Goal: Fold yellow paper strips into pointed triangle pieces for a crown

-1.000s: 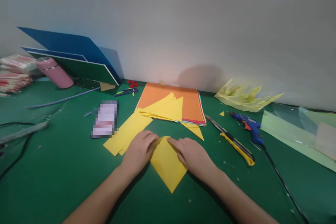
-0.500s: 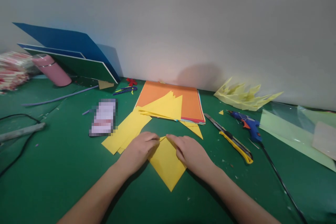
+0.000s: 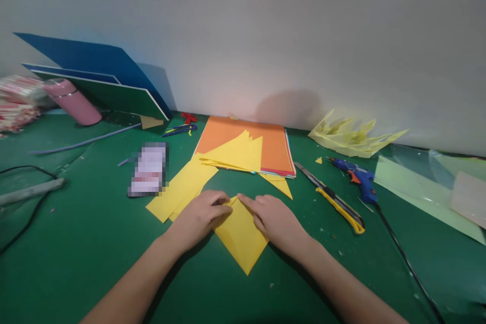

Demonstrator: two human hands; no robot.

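Note:
A sheet of yellow paper [image 3: 243,240] lies flat on the green tabletop, one corner pointing toward me and a fold near its top corner. My left hand [image 3: 205,215] is closed at the upper left edge, thumb and fingers pinching the paper. On the other side, my right hand [image 3: 275,220] presses its index fingertip on the top corner, with the other fingers curled over the right edge. Beyond my hands, folded yellow triangles [image 3: 241,154] rest on a stack of coloured sheets [image 3: 224,134], orange on top. Yellow strips [image 3: 178,190] lie just left of them.
Right of the stack lie a yellow utility knife [image 3: 337,205] and a blue glue gun [image 3: 357,179] with its cord. A spiky folded-paper piece [image 3: 353,139] stands near the wall. A phone [image 3: 150,167], a pink bottle [image 3: 74,104] and leaning boards [image 3: 102,88] are leftward.
My left thumb has shifted slightly along the fold toward the top corner. The right index finger has moved a little left at the tip. The paper stays in nearly the same place.

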